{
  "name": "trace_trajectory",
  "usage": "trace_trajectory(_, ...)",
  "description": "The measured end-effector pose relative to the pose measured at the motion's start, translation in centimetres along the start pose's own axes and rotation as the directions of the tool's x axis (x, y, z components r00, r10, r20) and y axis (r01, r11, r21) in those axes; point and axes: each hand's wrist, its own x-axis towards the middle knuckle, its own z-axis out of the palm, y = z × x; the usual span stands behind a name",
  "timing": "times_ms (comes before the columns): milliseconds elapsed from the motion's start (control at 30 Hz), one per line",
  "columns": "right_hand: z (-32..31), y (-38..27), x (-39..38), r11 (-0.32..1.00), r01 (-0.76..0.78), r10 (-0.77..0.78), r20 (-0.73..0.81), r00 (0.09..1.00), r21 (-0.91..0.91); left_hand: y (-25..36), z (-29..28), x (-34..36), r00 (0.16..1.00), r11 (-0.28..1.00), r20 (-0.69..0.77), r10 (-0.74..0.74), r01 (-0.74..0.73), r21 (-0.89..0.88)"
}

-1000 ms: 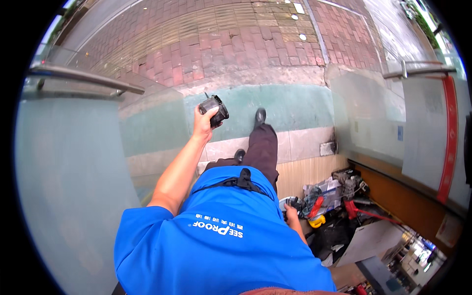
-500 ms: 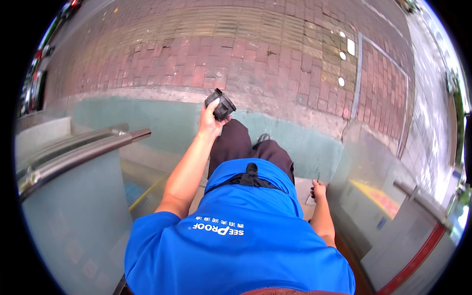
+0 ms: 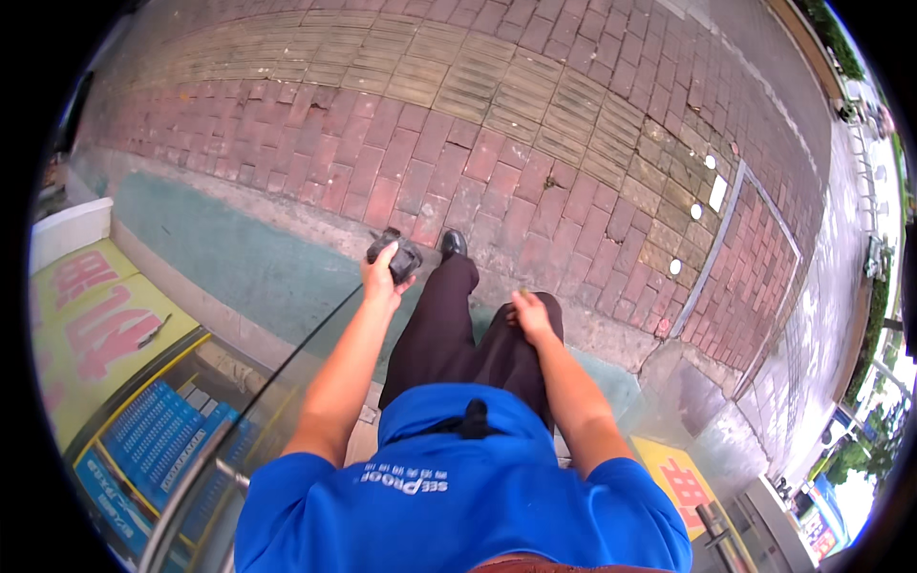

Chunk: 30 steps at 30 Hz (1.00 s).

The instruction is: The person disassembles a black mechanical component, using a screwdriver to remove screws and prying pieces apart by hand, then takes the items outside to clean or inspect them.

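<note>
In front of my left thigh, my left hand (image 3: 384, 283) is wrapped round a dark, blocky part (image 3: 405, 258) that looks like black plastic. Thumb on top and fingers beneath grip it; its exact kind does not show. My right hand (image 3: 531, 315) is over my right knee with its fingers curled in. A tiny yellowish tip shows at these fingers, but what they hold is too small to make out. Ahead of my left hand's right side, my black shoe (image 3: 454, 244) is on the ground at the pavement's edge.
A greenish step (image 3: 229, 239) borders the reddish brick pavement (image 3: 382, 162). On the left stands a glass door with a metal handle (image 3: 231, 474), with blue boxes (image 3: 158, 435) and a yellow sign (image 3: 119, 320) beyond. Another yellow sign (image 3: 673, 473) and metal handle (image 3: 728, 544) are at right.
My right hand has swung forward and inward from my right side to my knee. One foot has stepped onto the pavement's edge, and the doorway has shifted back. My left hand still grips the black part.
</note>
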Motion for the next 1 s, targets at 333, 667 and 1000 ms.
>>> trace_trajectory(333, 3.9, 1.4, -1.2, 0.554, -0.242, 0.59, 0.171, 0.789, -0.796, 3.8, 7.9, 12.8, 0.989, 0.997, -0.151, 0.006, -0.017, -0.071)
trace_trajectory(667, 1.3, -14.8, 21.9, 0.591, 0.237, -0.029, 0.273, 0.962, -0.771, -0.5, 18.3, 29.2, 0.98, 0.946, -0.153, -0.124, 0.07, -0.317)
trace_trajectory(1000, 18.1, -25.8, 51.3, 0.331, 0.812, -0.596, 0.56, 0.575, -0.481, -1.5, 19.5, 49.8, 0.95, 0.964, -0.302, -0.083, -0.001, -0.266)
